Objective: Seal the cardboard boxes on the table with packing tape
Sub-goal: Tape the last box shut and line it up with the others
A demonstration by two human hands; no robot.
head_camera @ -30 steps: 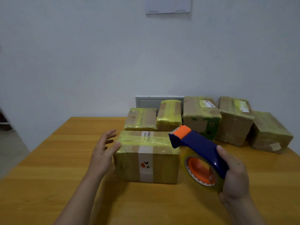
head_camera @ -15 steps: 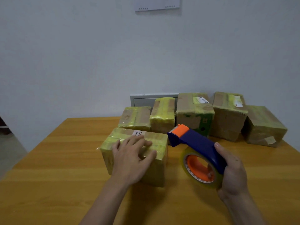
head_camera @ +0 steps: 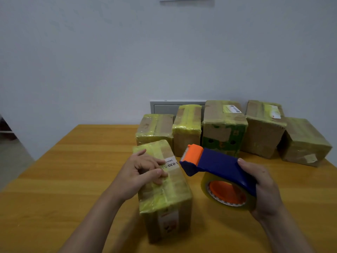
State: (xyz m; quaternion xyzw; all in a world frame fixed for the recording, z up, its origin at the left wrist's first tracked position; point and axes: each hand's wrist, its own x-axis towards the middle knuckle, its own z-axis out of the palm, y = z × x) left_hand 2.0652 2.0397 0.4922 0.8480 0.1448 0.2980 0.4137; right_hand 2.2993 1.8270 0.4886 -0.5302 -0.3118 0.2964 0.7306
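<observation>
Head view on my screen is mostly pale wall above a yellow wooden table. Along the table's far edge I count a row of five cardboard boxes, all banded with yellowish tape and standing close together against the wall. Nearer, one long box lies apart from that row with its short end toward the camera, its top also covered in tape. Just right of it, held above the table, is the blue and orange tape dispenser, its orange cutter end pointing at the box. The right hand is wrapped tight around the dispenser's back. The left hand rests on the box top with bent fingers, not clasping it. Beside those fingertips is a small white label.
</observation>
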